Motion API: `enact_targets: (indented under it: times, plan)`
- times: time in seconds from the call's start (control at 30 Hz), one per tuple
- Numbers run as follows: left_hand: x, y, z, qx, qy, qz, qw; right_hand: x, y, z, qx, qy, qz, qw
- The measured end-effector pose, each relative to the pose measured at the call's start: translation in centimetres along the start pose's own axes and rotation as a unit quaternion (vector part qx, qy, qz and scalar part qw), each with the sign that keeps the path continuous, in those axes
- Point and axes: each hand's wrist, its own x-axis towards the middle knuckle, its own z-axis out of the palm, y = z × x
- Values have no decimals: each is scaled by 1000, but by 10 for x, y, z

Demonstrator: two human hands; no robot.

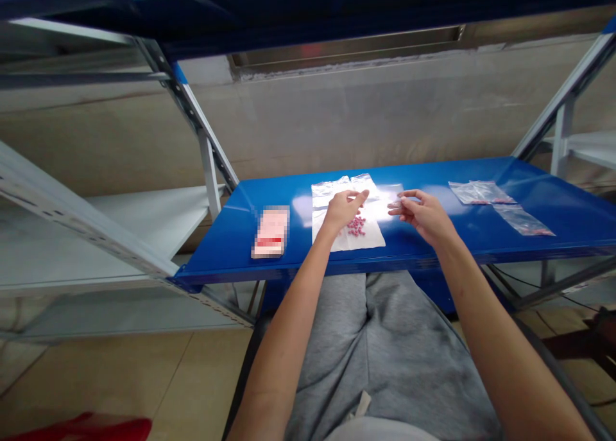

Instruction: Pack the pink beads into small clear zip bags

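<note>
My left hand [344, 210] hovers over a white sheet [322, 203], its thumb and fingers drawn together; whatever they may hold is too small to make out. Just below that hand, a cluster of small red beads [357, 227] lies on the sheet. To its right, my right hand [421, 215] pinches a small clear plastic bag [392, 203], partly lost in the glare. The two hands are a short way apart.
Clear bags with reddish contents [481, 192] lie on the right of the blue shelf [298, 264]. A blurred pink-and-white packet [271, 230] is at left. Metal uprights [212, 165] flank the shelf, and another blue shelf [308, 17] hangs overhead.
</note>
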Motion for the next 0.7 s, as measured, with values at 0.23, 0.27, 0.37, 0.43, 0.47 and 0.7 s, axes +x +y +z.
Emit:
enact_targets:
  times: [0.23, 0.27, 0.37, 0.43, 0.47, 0.7]
  plan:
    - [-10, 2, -4, -105, -14, -15, 994, -21, -3, 3, 18, -47, 23, 998]
    - [-11, 3, -8, -103, -27, -9, 994, -19, -6, 2, 10, -47, 19, 999]
    - [-13, 8, -20, -92, -72, 10, 993, -12, -17, 1, -46, -68, 9, 997]
    - [-16, 12, -23, -91, -92, 14, 992, -8, -25, 3, -96, -109, 13, 989]
    - [-18, 14, -23, -93, -96, 13, 991, -8, -29, 5, -119, -130, 14, 984]
    - [-37, 17, -13, -128, -16, -7, 992, -4, -42, 16, -175, -199, -13, 964]
